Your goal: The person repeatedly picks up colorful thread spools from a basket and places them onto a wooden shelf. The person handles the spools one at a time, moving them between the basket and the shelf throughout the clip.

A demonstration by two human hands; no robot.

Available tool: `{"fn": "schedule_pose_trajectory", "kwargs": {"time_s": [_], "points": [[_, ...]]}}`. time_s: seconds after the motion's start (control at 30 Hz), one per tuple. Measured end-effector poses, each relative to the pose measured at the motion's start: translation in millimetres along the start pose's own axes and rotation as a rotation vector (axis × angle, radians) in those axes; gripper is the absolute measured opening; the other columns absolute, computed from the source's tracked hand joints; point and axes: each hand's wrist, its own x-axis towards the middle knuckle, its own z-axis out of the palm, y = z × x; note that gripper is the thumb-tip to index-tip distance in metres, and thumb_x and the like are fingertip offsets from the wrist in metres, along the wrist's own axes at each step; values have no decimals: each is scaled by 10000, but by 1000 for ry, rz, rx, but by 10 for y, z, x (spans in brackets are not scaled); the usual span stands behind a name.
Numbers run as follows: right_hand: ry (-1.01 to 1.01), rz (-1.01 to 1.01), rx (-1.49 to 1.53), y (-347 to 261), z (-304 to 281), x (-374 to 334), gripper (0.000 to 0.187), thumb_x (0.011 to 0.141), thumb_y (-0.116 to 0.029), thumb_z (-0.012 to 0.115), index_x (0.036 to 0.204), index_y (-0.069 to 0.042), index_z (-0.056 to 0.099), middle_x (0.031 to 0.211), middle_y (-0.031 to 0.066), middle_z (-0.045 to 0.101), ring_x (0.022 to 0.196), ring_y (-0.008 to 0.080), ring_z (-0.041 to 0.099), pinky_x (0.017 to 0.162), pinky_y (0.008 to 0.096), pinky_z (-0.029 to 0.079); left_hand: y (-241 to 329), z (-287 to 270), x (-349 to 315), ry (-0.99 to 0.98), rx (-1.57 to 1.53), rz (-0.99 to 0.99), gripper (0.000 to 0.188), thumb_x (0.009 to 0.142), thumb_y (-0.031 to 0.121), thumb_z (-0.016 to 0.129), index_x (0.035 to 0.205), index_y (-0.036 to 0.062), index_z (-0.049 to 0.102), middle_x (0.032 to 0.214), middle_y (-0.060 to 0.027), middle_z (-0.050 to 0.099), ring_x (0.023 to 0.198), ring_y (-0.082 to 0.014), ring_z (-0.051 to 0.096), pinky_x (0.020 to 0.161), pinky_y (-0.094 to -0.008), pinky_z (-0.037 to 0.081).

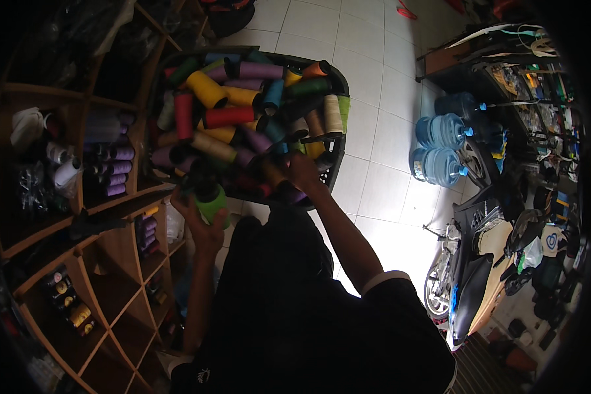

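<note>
A black plastic basket (341,85) heaped with thread spools stands in front of me. Among the spools are a red spool (184,115), a yellow spool (207,89), a purple spool (261,71) and a cream spool (333,113). My left hand (205,226) is closed round a bright green thread spool (211,206) at the basket's near left corner, its dark end upward. My right hand (302,172) reaches over the near right rim among the spools, its fingers bent. What those fingers grip is lost in shadow.
Wooden cubby shelves (111,217) run along my left, with purple spools (117,169) in some compartments. Blue water jugs (440,165) stand across the white tiled floor (374,131) to the right. Nearer on that side is a parked motorbike (469,282) beside cluttered shelving (525,85).
</note>
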Motion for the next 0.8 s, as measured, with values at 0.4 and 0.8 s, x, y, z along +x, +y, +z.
{"fn": "schedule_pose_trajectory", "kwargs": {"time_s": [0.4,0.8], "points": [[-142,-226,-73,127,-8,165,260,852,-174,671,1084,-60,644,1087,183,641,1041,380,621,875,444,511,118,78,99,-53,8,46,816,738,412,726,1388,-13,474,1422,-212,241,1329,-376,337,1089,-484,315],[-113,-220,91,111,-205,105,459,788,-203,768,1176,-48,578,1172,214,587,1079,385,610,910,453,518,175,75,138,-28,24,50,830,720,478,752,1356,3,510,1427,-206,246,1344,-379,326,1083,-496,319]]}}
